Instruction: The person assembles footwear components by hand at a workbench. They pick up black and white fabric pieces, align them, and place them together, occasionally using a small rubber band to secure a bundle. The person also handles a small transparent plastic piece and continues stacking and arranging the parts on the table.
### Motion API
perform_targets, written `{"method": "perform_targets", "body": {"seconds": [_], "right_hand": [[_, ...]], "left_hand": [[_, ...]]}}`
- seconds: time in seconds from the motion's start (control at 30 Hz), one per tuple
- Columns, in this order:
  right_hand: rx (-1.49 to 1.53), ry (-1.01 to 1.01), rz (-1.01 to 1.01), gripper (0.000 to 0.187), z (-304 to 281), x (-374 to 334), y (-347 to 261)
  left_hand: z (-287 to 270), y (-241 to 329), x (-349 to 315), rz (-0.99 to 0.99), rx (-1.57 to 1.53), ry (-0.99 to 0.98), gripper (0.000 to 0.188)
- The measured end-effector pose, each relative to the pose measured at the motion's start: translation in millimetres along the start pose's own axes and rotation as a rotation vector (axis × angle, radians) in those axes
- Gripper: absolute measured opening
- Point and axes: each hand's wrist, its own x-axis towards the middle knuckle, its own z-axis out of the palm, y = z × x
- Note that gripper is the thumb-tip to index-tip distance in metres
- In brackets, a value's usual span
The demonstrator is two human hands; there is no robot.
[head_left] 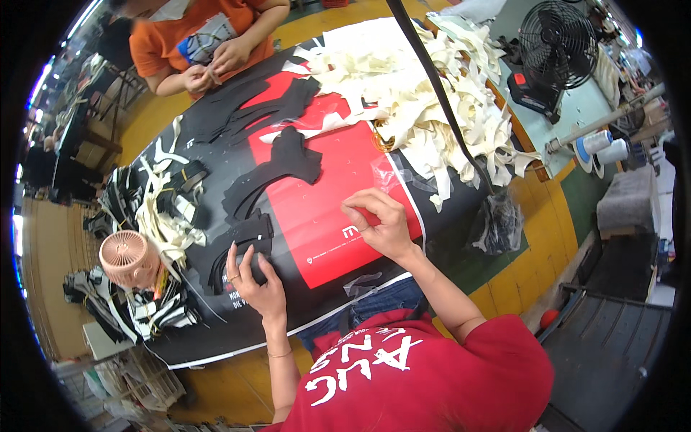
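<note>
My left hand (259, 285) has its fingers apart, at the edge of a stack of black cut fabric pieces (246, 241) on the left of the table. Over the red part of the tabletop cover (317, 245), my right hand (383, 222) is curled, thumb and forefinger tips brought together. Whatever is between those tips, if anything, is too small to make out. Beyond both hands lie curved black fabric pieces (284, 162), spread across the red and black cover. Farther off are more black pieces (234, 108), laid in overlapping piles.
Cream fabric strips (410, 79) heap at the far right. A pink fan (129, 259) stands among bundled strips (162, 306) at left. A black pole (439, 79) crosses the right side. Opposite, a co-worker in orange (162, 54) handles a small piece. A black fan (558, 43) is beyond.
</note>
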Motion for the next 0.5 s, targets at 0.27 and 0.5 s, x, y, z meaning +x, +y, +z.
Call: {"method": "perform_targets", "body": {"seconds": [0.27, 0.5], "right_hand": [[-0.255, 0.327, 0.163, 0.015, -52.3, 35.9, 5.4], [-0.362, 0.214, 0.437, 0.041, -101.9, 82.0, 32.4]], "left_hand": [[-2.6, -1.1, -0.8, -0.070, -0.041, -0.056, 0.021], [-3.9, -0.2, 0.4, -0.045, -0.060, -0.072, 0.020]]}}
